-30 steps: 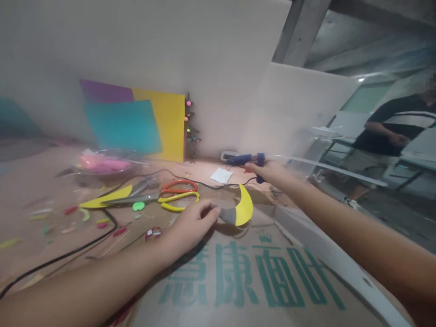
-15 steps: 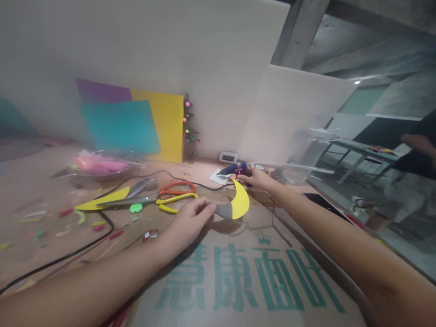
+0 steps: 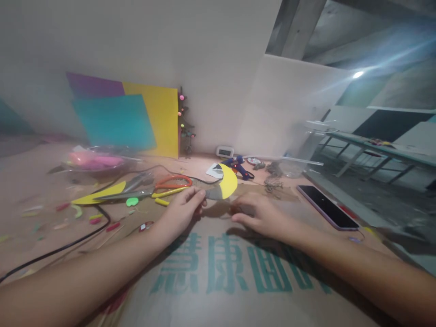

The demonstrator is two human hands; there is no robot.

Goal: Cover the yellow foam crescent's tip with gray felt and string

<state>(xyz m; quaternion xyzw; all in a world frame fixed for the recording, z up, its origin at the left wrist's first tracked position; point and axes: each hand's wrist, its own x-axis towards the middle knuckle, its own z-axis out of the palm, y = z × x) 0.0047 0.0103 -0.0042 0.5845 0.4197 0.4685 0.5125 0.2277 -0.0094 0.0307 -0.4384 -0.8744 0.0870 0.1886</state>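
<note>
Left hand (image 3: 184, 206) was closed in a pinch, thumb against fingers, on the gray end of a yellow-and-gray crescent (image 3: 229, 184). The crescent extended to the right of that hand and appeared to be raised above the tabletop (image 3: 30, 181). Its long axis followed a curve: from the pinch it ran rightward, then bent toward the far side and back, with the hollow facing left. Right hand (image 3: 257, 213) was positioned just beside the crescent, on its near right side, and appeared apart from it; the fingers were bent, the thumb was spread from them, and no object was visible between. Of the two, the left hand was nearer, being in contact. A blue glue gun (image 3: 236, 161) lay beyond the crescent, apart from both hands.

Markings: large green Chinese characters (image 3: 226, 268) crossed a printed sheet (image 3: 204, 311). The first three read 慧康面; the fourth was mostly covered by the right forearm (image 3: 327, 245). A display unit (image 3: 225, 151) showed figures too small to read. No brand name was legible on the glue gun.
</note>
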